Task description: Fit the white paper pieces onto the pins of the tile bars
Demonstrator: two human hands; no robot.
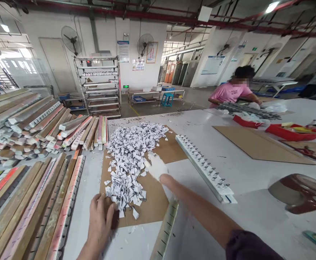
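Observation:
A heap of small white paper-like pieces with dark metal bits (pixel 131 155) lies on brown cardboard (pixel 154 195). My left hand (pixel 101 216), bare, is at the cardboard's near left corner beside the heap, thumb apart from the bent fingers, with nothing visible in it. My right hand (pixel 156 166), in a white glove, reaches to the heap's right edge; its fingertips blend with the pieces, so their grip is unclear. Under my right forearm lies a pale strip with dark marks (pixel 165 231). To the right, a long white bar (pixel 204 166) carries a row of small dark metal parts.
Stacked wooden strips (pixel 38 126) and more long strips (pixel 38 209) fill the left side. On the right are a flat cardboard sheet (pixel 261 146), red trays (pixel 293 133) and a dark reddish-brown container (pixel 301 191). A person in pink (pixel 231 92) works across the table.

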